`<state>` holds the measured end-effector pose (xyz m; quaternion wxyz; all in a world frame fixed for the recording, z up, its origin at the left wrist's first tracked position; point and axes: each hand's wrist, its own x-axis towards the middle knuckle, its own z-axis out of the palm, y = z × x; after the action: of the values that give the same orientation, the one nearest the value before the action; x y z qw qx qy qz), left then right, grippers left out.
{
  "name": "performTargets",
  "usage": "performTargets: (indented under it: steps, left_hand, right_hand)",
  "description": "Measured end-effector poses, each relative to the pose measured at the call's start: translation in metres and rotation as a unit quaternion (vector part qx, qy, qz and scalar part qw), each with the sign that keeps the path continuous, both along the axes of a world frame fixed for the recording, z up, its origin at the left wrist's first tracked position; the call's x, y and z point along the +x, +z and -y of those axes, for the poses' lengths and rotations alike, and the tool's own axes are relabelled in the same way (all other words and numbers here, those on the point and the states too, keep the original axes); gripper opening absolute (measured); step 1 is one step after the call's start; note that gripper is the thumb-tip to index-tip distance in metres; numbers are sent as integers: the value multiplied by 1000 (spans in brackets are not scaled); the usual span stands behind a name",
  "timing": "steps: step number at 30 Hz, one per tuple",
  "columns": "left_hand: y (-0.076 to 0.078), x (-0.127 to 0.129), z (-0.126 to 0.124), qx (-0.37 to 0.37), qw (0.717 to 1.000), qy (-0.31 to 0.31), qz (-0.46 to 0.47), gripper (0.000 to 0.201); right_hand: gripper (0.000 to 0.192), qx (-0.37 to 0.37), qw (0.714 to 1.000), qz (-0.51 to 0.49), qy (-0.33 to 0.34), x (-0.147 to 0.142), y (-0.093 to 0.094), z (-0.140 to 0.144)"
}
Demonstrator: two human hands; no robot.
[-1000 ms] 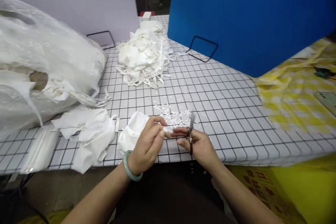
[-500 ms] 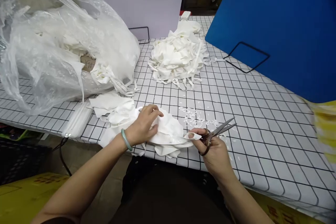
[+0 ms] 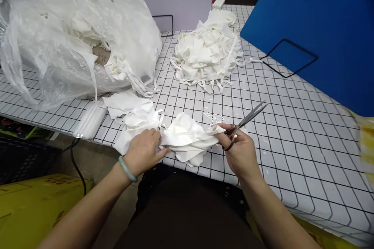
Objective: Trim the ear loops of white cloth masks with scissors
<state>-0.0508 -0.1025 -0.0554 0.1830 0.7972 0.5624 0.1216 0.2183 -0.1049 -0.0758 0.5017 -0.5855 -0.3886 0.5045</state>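
Presently we record the scissors [image 3: 247, 118] in the right hand [image 3: 239, 151] — blades nearly closed, long axis pointing up and to the right across the checked tablecloth [image 3: 292, 124]. That hand also pinches the right edge of a white mask piece [image 3: 187, 140] lying at the near table edge; the left hand [image 3: 143, 151] grips its left end. More white pieces [image 3: 131, 114] lie just left; a clear plastic bag [image 3: 67, 42] and a trimmed heap [image 3: 207, 50] sit beyond. Since half a second ago, the left hand has shifted from atop the piece to its left end.
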Motion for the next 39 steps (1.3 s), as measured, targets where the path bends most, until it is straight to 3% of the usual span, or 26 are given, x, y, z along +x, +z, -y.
performTargets:
  steps: [3, 5, 9, 10, 12, 16, 21, 24, 27, 29, 31, 34, 35, 37, 39]
  left_hand:
    - [-2, 4, 9, -37, 995, 0, 87, 21]
    - [6, 7, 6, -127, 966, 21, 224, 20]
    - [32, 8, -4, -337, 808, 72, 478, 25]
    - [37, 8, -6, -359, 779, 77, 507, 26]
    - [44, 6, -7, -371, 755, 97, 531, 25]
    - [45, 0, -6, -380, 753, 132, 520, 21]
    - [47, -2, 1, -332, 825, 63, 453, 34]
    - [56, 4, 5, -244, 878, -6, 411, 31]
    - [64, 15, 4, -72, 918, -69, 384, 23]
    - [63, 23, 1, 7, 905, -66, 420, 22]
    - [58, 30, -3, 15, 863, -27, 504, 26]
    - [48, 38, -8, -23, 795, 44, 604, 31]
    - [45, 40, -9, -28, 792, 59, 607, 31]
    - [41, 44, -7, -15, 815, 64, 575, 30]
    - [38, 49, -4, 22, 851, 44, 523, 29]
  right_hand:
    - [32, 0, 998, 33, 61, -11, 16, -8]
    - [35, 21, 993, 65, 91, -22, 24, -9]
    - [43, 43, 980, 33, 193, -49, 26, -8]
    - [42, 39, 975, 18, 217, -56, 24, -9]
    - [33, 45, 974, 7, 223, -67, 21, -14]
    - [21, 67, 982, -15, 176, -73, 26, -31]
    - [17, 74, 974, -39, 211, -65, 46, -49]
    - [18, 49, 959, -38, 276, -62, 50, -57]
    - [27, -6, 925, -99, 366, -70, 43, -62]
    - [35, -28, 904, -177, 387, -79, 36, -61]
    - [42, -34, 897, -223, 380, -87, 29, -57]
    - [43, -14, 930, -152, 334, -83, 27, -48]
    - [41, 3, 945, -100, 310, -77, 29, -45]
    - [38, 52, 961, 9, 273, -60, 36, -37]
    - [40, 111, 948, 105, 278, -42, 44, -27]
